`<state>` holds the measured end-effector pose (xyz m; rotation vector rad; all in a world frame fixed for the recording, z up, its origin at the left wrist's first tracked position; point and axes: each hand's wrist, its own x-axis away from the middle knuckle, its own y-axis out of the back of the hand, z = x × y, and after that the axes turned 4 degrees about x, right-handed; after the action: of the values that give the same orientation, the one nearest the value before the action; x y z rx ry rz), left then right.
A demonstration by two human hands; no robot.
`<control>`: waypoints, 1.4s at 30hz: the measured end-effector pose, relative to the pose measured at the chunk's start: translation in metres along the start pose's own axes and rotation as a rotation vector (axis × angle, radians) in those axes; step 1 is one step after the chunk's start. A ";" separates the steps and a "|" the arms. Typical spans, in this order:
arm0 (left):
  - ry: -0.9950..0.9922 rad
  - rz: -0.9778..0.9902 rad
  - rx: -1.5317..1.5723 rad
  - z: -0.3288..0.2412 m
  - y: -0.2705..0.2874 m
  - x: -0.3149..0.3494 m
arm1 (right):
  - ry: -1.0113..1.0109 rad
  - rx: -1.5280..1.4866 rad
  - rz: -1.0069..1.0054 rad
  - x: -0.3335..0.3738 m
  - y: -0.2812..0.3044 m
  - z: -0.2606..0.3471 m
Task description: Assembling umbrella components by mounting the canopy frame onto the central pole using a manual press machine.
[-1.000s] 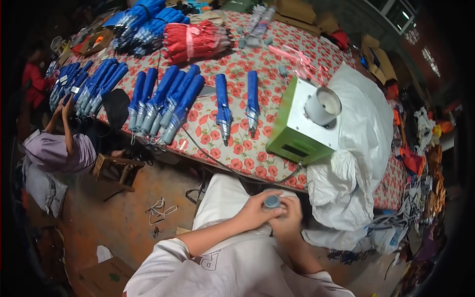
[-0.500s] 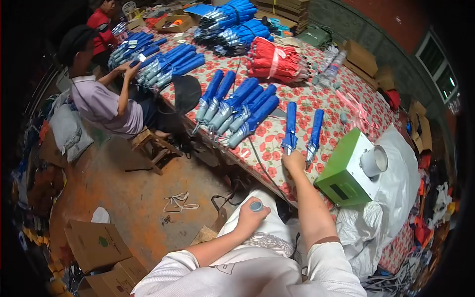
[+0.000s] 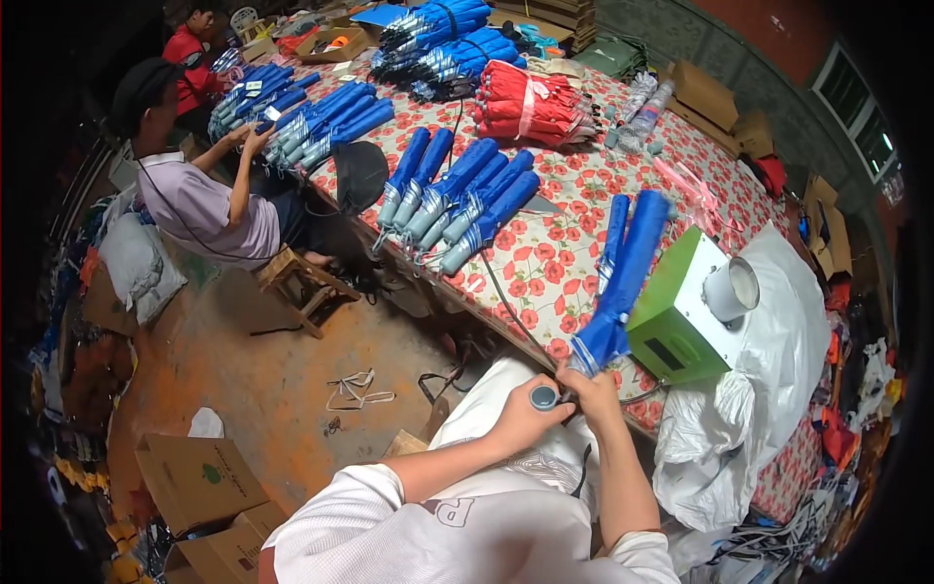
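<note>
My left hand is closed around a grey umbrella handle, its round end facing up. Close beside it, my right hand grips the silvery lower end of a folded blue umbrella. The umbrella slants up over the table's edge, and the two hands nearly meet in front of my lap. Whether the handle touches the umbrella's end is hidden by my fingers. Another folded blue umbrella lies on the table behind the held one. Left of it rests a row of blue umbrellas with grey handles.
A green and white box-shaped machine with a short pipe stands at the right on the flowered tablecloth. White plastic sheeting surrounds it. Red umbrellas lie bundled farther back. A co-worker sits at the left near a stool.
My right hand has lifted one blue umbrella off the table and drawn it back toward me. My left hand, still holding the grey handle, has moved right to meet it.
</note>
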<state>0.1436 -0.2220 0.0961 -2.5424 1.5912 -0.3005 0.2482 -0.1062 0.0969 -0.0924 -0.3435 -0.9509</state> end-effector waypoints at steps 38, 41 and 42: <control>-0.396 0.121 -0.363 0.021 -0.037 -0.010 | 0.494 -0.193 -0.235 0.090 0.022 0.079; -0.343 0.095 -0.328 0.022 -0.037 -0.010 | 0.552 -0.110 -0.392 0.086 0.018 0.071; -0.337 0.085 -0.324 0.024 -0.037 -0.011 | 0.609 0.081 -0.402 0.082 0.024 0.065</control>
<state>0.1771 -0.1962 0.0791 -2.5541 1.7170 0.4064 0.2951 -0.1417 0.1865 0.3489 0.1733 -1.3051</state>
